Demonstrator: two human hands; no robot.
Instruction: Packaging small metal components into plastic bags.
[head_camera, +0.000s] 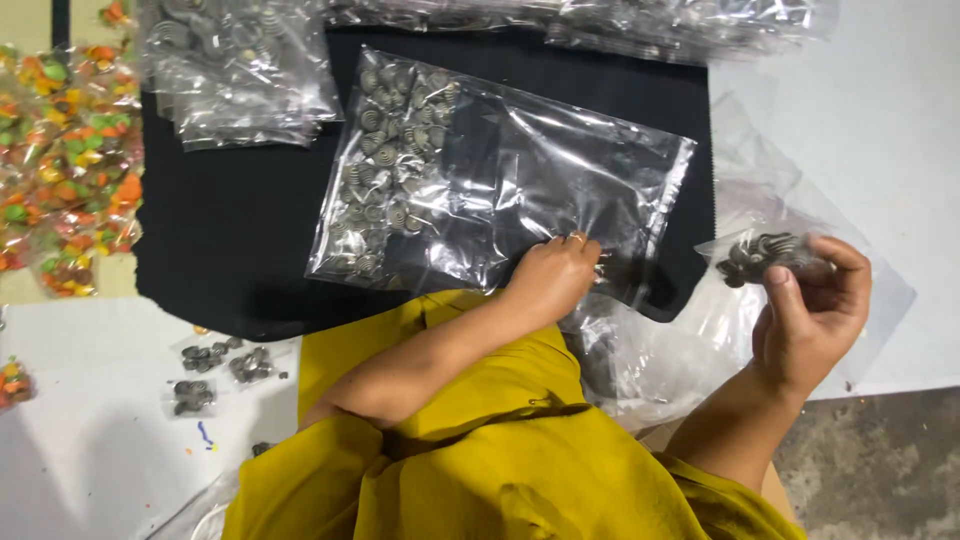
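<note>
A large clear plastic bag (520, 185) lies on a black cloth (240, 220), with many small grey coiled metal pieces gathered at its left end. My left hand (552, 275) rests on the bag's near edge, fingers curled on the plastic. My right hand (812, 305) is raised to the right and pinches a small clear bag (765, 255) filled with the same grey coiled pieces. A yellow garment (480, 440) covers my lap below.
More clear bags of coiled pieces (235, 70) are piled at the back left and along the top (600, 20). Packets of orange and green bits (70, 160) lie at the far left. Three small filled bags (215, 370) sit on white sheet lower left. Loose empty plastic (680, 350) lies by my right arm.
</note>
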